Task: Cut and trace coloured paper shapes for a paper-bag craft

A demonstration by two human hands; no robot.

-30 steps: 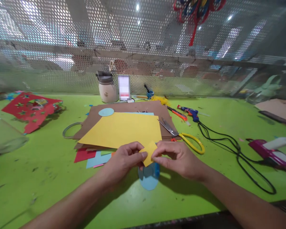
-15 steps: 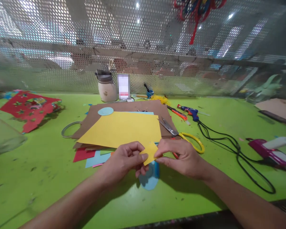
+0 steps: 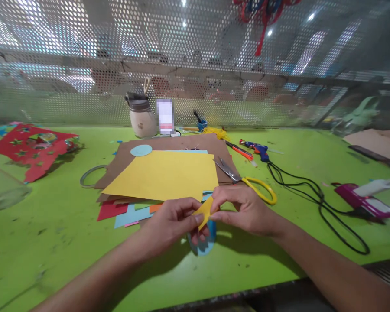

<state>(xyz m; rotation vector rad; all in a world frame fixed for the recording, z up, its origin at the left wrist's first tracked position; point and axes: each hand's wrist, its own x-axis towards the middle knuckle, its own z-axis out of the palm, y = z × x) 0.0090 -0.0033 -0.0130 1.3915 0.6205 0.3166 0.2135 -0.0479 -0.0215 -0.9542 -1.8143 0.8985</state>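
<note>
I hold the small yellow paper piece [image 3: 204, 211] pinched between my left hand [image 3: 172, 221] and right hand [image 3: 243, 210], just above the blue cutout [image 3: 204, 243] on the green table [image 3: 52, 234], so I judge fingertips should stay near the fold line, pressing evenly for a clean crease.

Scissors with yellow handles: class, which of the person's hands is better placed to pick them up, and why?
Right. The right hand sits just in front of the scissors, near their yellow handles. The left hand lies farther off, across the small yellow paper piece both hands pinch.
</note>
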